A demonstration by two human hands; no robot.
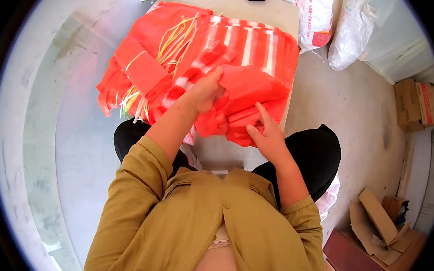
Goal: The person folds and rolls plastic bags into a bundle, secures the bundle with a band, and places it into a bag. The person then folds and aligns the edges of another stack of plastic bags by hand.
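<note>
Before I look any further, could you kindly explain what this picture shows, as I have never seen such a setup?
Of course. There is no machine here: a person works with two bare hands. The single picture comes from a camera worn on the head, looking forward and down, so the person's own olive shirt fills the bottom.

On the tan surface lie red-and-white striped material, a folded red bundle and thin yellowish strips. The left hand appears to grip some loose red material; the right hand is at its near side, thumb and forefinger apart. Cardboard boxes stand off to the right.
</note>
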